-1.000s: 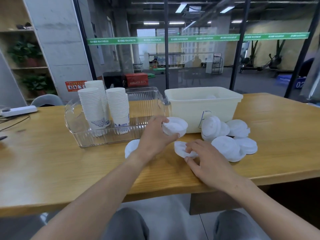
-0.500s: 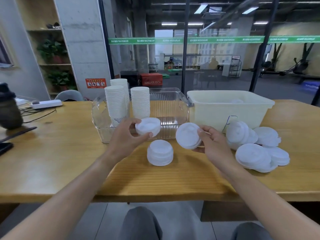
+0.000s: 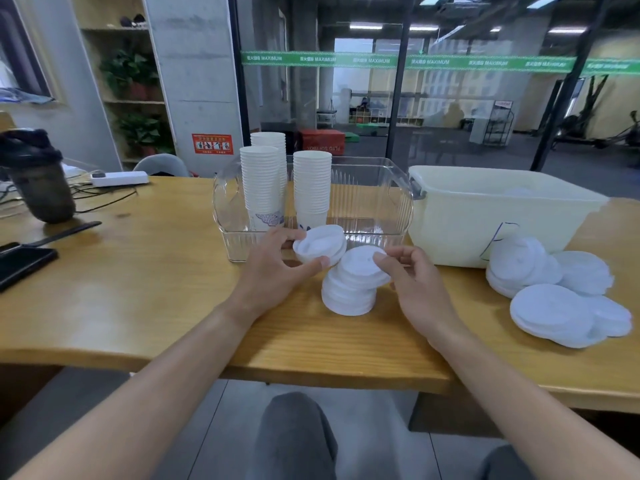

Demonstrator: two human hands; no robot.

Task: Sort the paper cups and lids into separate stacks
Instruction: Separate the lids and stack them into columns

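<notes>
Tall stacks of white paper cups [image 3: 266,183] stand inside a clear plastic bin [image 3: 374,216]. A short stack of white lids [image 3: 348,296] sits on the wooden table in front of that bin. My left hand [image 3: 273,268] grips a small bunch of lids [image 3: 320,244] just above and left of the stack. My right hand [image 3: 415,282] pinches a single lid [image 3: 362,266], which lies tilted on top of the stack. A loose pile of lids [image 3: 554,289] lies to the right.
A cream plastic tub [image 3: 485,216] stands right of the clear bin. At the far left are a dark shaker bottle [image 3: 36,178], a black phone [image 3: 20,263], a power strip [image 3: 119,178] and cables. The table's front edge [image 3: 311,370] is close to me.
My right hand carried its lid left and down onto the lid stack. My left hand with its bunch of lids moved closer to the stack. The camera shifted, so the scene sits further right.
</notes>
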